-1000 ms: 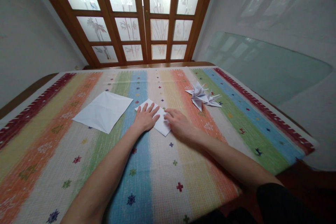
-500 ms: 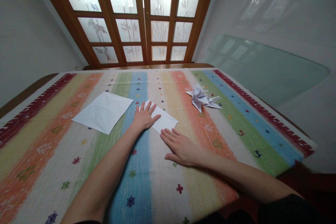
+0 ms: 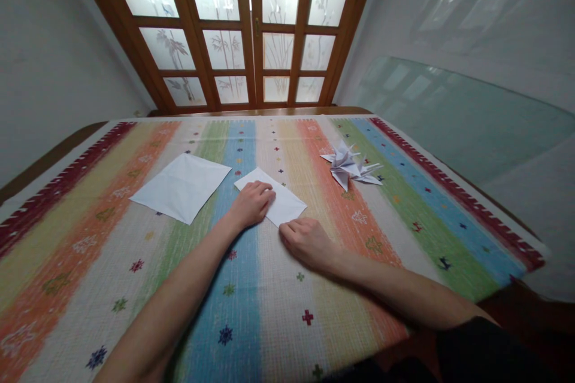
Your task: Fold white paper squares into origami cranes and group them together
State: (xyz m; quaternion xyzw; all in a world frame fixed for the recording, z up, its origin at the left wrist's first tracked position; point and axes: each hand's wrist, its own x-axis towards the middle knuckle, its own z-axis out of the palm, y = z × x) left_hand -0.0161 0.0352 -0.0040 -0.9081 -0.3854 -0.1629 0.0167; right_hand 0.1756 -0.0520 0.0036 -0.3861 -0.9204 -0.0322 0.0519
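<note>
A white folded paper rectangle (image 3: 274,194) lies on the striped tablecloth (image 3: 404,209) in the middle. My left hand (image 3: 250,204) rests on its near left part with the fingers curled down onto the paper. My right hand (image 3: 306,240) lies just in front of the paper's near right edge, fingers curled under, touching or nearly touching that edge. Nothing shows inside either hand.
A creased white square sheet (image 3: 182,187) lies flat to the left. Folded white paper figures (image 3: 351,166) sit at the back right. Wooden glazed doors (image 3: 251,30) stand behind the table; its right edge runs close to the wall.
My right hand slid off the paper toward me, then curled its fingers at the paper's near edge. My left hand's spread fingers have curled down on the paper.
</note>
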